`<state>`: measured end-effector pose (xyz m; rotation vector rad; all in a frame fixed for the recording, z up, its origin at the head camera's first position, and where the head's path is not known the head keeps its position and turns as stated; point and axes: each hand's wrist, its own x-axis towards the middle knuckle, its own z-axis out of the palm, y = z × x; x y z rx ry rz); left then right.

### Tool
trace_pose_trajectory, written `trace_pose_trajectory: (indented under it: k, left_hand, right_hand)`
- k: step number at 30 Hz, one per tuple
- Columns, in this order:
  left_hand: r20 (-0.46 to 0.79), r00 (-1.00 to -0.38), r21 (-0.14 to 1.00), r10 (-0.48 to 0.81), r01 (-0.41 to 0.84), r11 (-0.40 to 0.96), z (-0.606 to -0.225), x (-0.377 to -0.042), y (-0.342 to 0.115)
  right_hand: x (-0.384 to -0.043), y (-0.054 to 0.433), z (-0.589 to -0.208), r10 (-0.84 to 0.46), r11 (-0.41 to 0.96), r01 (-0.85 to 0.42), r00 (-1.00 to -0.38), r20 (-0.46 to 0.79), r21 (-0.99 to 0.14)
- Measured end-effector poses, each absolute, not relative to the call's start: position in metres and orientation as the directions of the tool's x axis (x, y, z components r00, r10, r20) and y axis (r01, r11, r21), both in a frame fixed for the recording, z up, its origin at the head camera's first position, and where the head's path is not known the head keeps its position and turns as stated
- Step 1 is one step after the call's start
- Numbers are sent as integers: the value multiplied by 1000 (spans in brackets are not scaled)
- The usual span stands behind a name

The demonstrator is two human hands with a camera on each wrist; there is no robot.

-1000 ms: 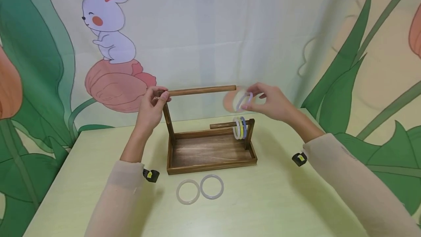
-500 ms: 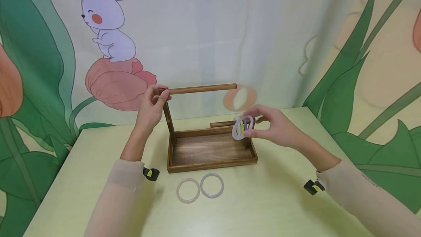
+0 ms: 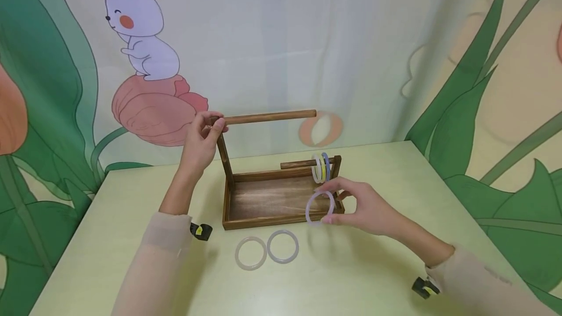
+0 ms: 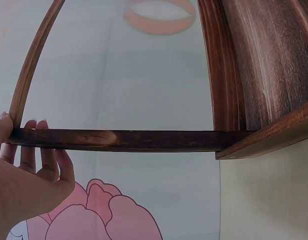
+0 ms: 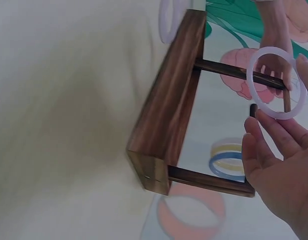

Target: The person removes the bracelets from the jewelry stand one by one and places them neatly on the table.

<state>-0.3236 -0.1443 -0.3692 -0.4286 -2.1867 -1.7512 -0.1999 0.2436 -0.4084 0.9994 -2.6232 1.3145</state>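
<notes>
Pale lilac, translucent ring: pinched between the thumb and fingers of the right hand, standing roughly on edge, open face turned largely toward the head camera. It is in front of the right end of a brown wooden rack with a tray base; contact with the tray rim cannot be confirmed.

Governing relation: the rack's long upper bar runs left to right, free end pointing right; the ring lies below that end and nearer the viewer. The right hand is the nearer one.

Left hand: grips the rack where the upper bar meets its left post.

Short lower bar: bears whitish, yellow and blue rings near the right post.

Pale green table: two greyish translucent rings lie flat side by side before the tray.
</notes>
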Motion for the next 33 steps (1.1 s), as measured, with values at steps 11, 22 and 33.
trace_pose_trajectory:
  k: [11, 22, 33]
  left_hand:
    - [396, -917, 892, 46, 396, 220, -369, -321, -144]
    - [393, -919, 897, 35, 392, 206, -368, -324, -143]
    - [388, -921, 896, 36, 386, 218, -368, -323, -143]
  right_hand:
    - [-199, 241, -455, -504, 489, -494, -832, 229, -719]
    - [-200, 227, -479, -521, 479, -529, -814, 258, -701]
    - [-193, 228, -487, -541, 501, -537, -806, 240, -679]
